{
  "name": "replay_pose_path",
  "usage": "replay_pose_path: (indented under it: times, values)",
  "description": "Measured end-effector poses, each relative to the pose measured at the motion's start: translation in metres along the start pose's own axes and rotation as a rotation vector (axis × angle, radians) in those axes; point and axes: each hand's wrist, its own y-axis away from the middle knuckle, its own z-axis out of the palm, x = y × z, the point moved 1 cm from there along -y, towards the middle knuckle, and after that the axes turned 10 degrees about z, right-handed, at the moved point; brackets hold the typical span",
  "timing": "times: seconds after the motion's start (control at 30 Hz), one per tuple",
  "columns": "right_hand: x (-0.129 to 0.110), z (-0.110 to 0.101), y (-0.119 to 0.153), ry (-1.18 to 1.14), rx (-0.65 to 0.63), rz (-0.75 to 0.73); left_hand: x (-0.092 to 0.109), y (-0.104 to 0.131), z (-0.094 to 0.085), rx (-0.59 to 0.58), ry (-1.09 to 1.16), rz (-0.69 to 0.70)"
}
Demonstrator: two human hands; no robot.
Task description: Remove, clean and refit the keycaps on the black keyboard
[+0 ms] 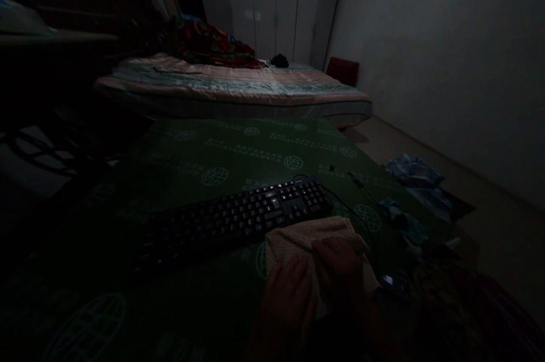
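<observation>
A beige textured cloth lies partly folded on the green board, just in front of a black keyboard. My left hand rests on its near left part, fingers laid over the fabric and thumb apart. Close beside it, my right hand has its fingers bent into the cloth near a fold, gripping it. The fingertips of the right hand are partly lost in the dark. The cloth's upper edge comes close to the keyboard's right end.
The green printed board carries the keyboard's cable. A dark phone-like or mouse-like object lies at right, near crumpled blue fabric. Beyond stand a bed, a wardrobe and a wall. The room is dim.
</observation>
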Motion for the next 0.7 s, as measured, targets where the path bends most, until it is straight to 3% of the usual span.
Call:
replay_pose_path:
  times: [0.43,0.7]
  values:
    - [0.004,0.002,0.002,0.012,0.004,-0.035,0.002,0.001,0.000,-0.006,-0.024,-0.002]
    - [-0.001,-0.002,0.002,0.013,-0.005,-0.015,0.000,-0.006,-0.017,-0.199,0.000,0.030]
